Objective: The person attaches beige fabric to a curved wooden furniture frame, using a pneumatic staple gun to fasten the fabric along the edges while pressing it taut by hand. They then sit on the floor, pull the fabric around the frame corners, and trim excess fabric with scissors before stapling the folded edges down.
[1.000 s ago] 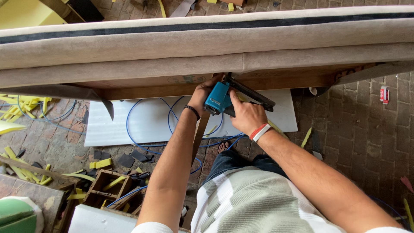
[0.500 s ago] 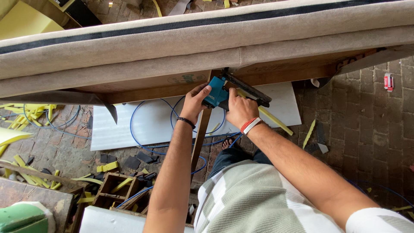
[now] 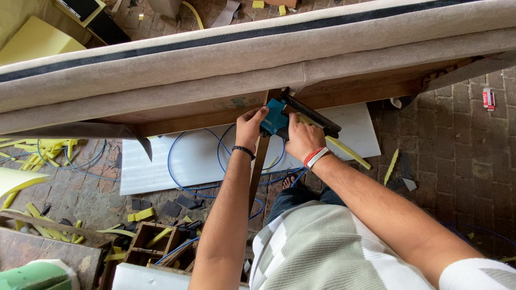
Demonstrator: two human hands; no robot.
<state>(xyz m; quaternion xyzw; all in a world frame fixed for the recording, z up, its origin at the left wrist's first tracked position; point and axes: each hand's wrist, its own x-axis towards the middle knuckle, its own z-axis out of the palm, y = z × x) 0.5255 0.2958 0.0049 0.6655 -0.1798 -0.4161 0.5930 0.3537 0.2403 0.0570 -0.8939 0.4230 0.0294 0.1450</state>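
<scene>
The right hand [image 3: 302,140] is clamped around the grip of a blue stapler [image 3: 277,119], whose black magazine [image 3: 313,115] angles out to the right, under the wooden frame [image 3: 204,110] of an upholstered sofa. The stapler's nose sits against the frame at the point where 2 panels of beige fabric [image 3: 258,80] meet in a seam. The left hand [image 3: 250,127] — a black band on its wrist — has its fingers closed on the stapler's front end, fingertips touching the lower edge of the frame. A red-and-white band circles the right wrist.

A thin wooden post [image 3: 259,164] runs down from the frame between the 2 forearms. Below, a white board [image 3: 161,166] lies on the brick floor [image 3: 457,156], with a blue hose [image 3: 185,188] looping across it toward the stapler. Yellow foam scraps [image 3: 40,153] are scattered over the bricks at left — more strips lie at right, near the board's edge. A small wooden crate [image 3: 150,247] stands near the person's left elbow. A dark stripe [image 3: 215,38] runs the length of the sofa's top.
</scene>
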